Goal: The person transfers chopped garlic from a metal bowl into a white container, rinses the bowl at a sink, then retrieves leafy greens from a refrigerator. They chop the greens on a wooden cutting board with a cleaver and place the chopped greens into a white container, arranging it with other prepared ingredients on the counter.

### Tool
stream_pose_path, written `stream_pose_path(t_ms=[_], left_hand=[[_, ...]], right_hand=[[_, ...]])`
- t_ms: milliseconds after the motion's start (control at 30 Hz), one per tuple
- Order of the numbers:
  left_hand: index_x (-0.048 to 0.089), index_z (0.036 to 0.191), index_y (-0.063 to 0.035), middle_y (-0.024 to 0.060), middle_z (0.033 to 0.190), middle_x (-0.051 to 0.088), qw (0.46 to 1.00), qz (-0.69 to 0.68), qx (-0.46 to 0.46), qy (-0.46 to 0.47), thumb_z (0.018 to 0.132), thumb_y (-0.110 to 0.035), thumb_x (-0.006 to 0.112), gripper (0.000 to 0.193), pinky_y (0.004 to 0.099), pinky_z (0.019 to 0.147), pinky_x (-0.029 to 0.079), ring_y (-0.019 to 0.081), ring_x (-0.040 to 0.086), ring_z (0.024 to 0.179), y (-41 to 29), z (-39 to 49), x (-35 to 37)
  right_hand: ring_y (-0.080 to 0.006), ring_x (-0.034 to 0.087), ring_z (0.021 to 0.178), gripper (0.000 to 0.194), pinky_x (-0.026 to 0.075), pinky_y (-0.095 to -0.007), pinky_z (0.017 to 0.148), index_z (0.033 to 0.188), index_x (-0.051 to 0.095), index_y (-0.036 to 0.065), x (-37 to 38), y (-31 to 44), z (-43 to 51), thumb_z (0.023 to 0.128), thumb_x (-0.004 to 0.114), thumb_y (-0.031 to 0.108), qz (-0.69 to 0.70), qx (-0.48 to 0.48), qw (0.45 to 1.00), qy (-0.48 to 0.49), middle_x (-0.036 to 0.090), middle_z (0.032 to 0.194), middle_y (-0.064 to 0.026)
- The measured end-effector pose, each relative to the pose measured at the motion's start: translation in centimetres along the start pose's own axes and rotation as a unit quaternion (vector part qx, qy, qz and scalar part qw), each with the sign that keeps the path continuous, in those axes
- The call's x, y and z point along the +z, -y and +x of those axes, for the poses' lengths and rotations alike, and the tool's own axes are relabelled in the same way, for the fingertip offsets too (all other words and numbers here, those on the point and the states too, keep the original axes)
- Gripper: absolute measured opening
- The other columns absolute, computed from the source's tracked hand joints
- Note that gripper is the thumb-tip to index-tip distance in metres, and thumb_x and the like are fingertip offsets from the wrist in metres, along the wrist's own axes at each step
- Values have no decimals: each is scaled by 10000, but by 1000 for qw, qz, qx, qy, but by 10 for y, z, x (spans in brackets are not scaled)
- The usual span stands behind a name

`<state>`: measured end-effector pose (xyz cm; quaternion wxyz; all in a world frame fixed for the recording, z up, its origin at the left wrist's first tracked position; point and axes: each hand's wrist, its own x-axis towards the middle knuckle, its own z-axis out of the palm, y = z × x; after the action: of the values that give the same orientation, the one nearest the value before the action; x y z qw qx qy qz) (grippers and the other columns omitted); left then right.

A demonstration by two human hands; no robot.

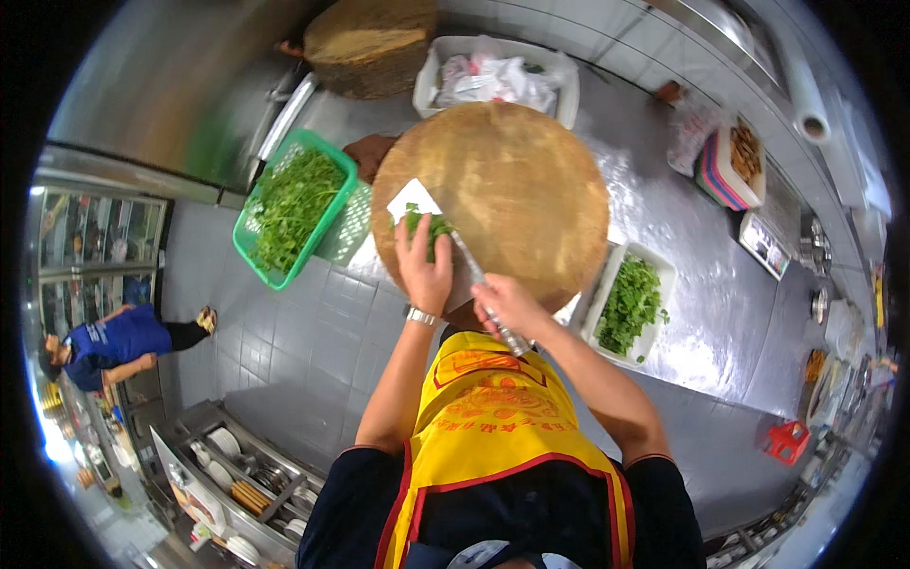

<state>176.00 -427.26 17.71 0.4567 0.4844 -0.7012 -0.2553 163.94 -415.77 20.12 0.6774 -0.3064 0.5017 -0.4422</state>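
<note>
A broad-bladed cleaver (pixel 415 196) is at the left edge of the round wooden chopping block (pixel 530 192), its blade seeming to lie nearly flat. My right hand (pixel 508 306) grips its patterned metal handle. My left hand (pixel 425 269), with a metal-banded watch at the wrist, presses a small bunch of leafy green herbs (pixel 435 229) against the blade. My fingers and palm hide part of the herbs and the blade. To the left, a green plastic basket (pixel 321 238) is heaped with stemmed herbs (pixel 295 206). On the right, a white tub (pixel 665 274) contains leafy herbs (pixel 631 302).
Behind the block stands a white bin (pixel 426 92) with plastic bags. Another wooden block (pixel 370 53) leans at the back left. Stacked containers (pixel 732 167) and a scale (pixel 764 245) are along the right wall. At far left is a person in blue (pixel 121 341); dishes fill a cabinet (pixel 245 473).
</note>
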Motion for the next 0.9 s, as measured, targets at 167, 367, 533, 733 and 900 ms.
stream_pose_path(t_ms=[167,367,533,733,900], left_hand=[[628,1182,-18,259,1336,492,987,6,114,110,861,-69,616,326,463,1031,395,430,446,1265,-62,-39,46],[654,1167,-66,271,1378,463,940,-166,89,285,868,-160,610,316,446,1038,397,412,468,1257,-166,-144,147],[618,1261,-123,229,1502,323,868,1,91,488,932,-308,555,383,520,1096,288,467,293,1361,-164,-187,231],[477,1393,-115,189,1550,251,895,-30,174,409,978,-351,425,480,602,1132,98,424,169,1430,-171,-207,258],[371,1431,-24,227,1545,219,861,-16,178,477,1005,-403,290,575,602,1137,90,424,146,1434,-178,-218,252]], right_hand=[[-98,503,446,258,413,-255,383,851,460,30,-30,-21,-88,1021,447,224,21,-41,990,-132,546,631,-42],[-137,491,397,233,414,-274,376,870,460,19,-64,-34,-229,1018,433,197,-18,-40,929,-367,538,618,-54],[-136,507,414,241,412,-308,373,827,469,4,-107,-43,-284,995,453,176,22,39,862,-504,537,597,-65],[-136,492,412,257,409,-314,374,811,463,0,-132,-56,-304,994,444,180,49,56,853,-517,534,610,-68],[-140,487,406,256,402,-304,373,819,460,-2,-132,-62,-297,997,436,181,64,2,853,-518,537,617,-71]])
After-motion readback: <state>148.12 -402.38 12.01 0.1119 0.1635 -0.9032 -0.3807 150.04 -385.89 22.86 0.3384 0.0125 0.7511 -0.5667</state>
